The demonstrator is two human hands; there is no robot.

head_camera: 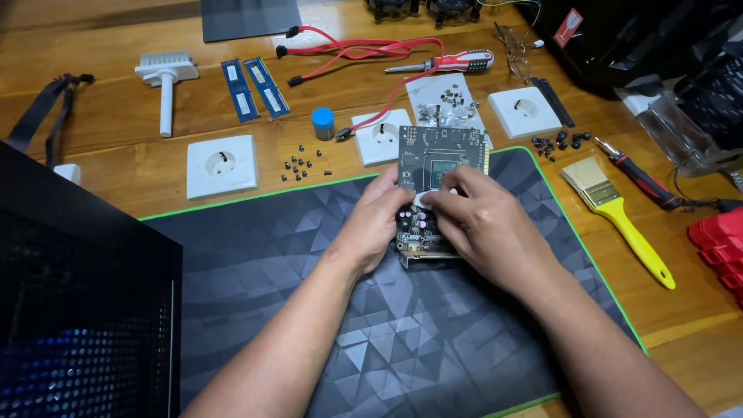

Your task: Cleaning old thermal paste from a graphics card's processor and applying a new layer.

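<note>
A dark circuit board with a square chip in its middle lies at the far edge of the dark patterned mat. My left hand grips the board's left side. My right hand lies over its near half, and its fingertips press on something small and pale near the board's middle. The near part of the board is hidden under both hands.
White socket plates, two blue memory sticks, loose black screws, red cables, a red-handled screwdriver, a yellow-handled brush, a white brush and a small blue cap lie on the wooden table. A black case stands at the left.
</note>
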